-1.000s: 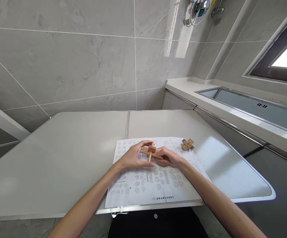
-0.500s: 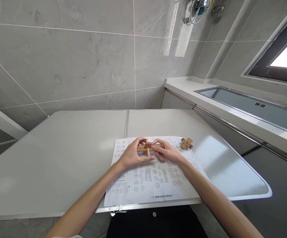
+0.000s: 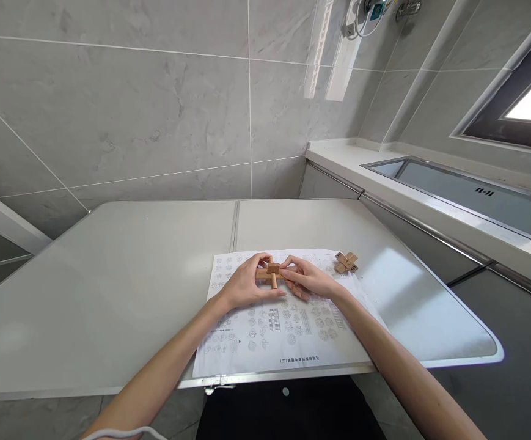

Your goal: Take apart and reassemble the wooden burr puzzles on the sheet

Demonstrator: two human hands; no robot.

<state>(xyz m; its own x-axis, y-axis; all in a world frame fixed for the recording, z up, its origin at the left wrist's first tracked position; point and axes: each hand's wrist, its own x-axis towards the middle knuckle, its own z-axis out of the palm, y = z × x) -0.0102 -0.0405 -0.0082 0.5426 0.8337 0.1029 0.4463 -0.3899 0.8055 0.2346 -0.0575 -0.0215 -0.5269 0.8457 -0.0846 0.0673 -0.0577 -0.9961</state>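
Head view, notes on your position. You had both hands at the far half of a white printed paper sheet (image 3: 283, 336). It lay flat on the pale grey table (image 3: 132, 275), with its near edge along the table's near rim.

- Left hand (image 3: 242, 286): curled closed round the left side of a light-brown wooden cross of notched bars (image 3: 273, 272), thumb low and fingers over the top.
- Right hand (image 3: 308, 282): closed in a pinch on the right arm of the wooden cross, thumb against fingertips.
- Wooden cross: sat between your two hands, low over the sheet's far half. I could not tell whether it touched the paper.

State of the work, as I judged it:
- The wooden cross showed one long level bar, a short peg standing down through it and a small block on top. At least three pieces looked joined.
- Whether they were fully seated I could not tell, because your fingers covered both ends.
- What remained to be fitted was not visible, and anything under your palms was hidden.
- A smaller tan wooden cluster of crossed bars (image 3: 346, 262) lay at the sheet's far right corner, near your right hand but apart from it. It looked already put together.

The sheet carried rows of small diagrams, too fine to read. A steel sink (image 3: 453, 189) sat in the white counter to your right.
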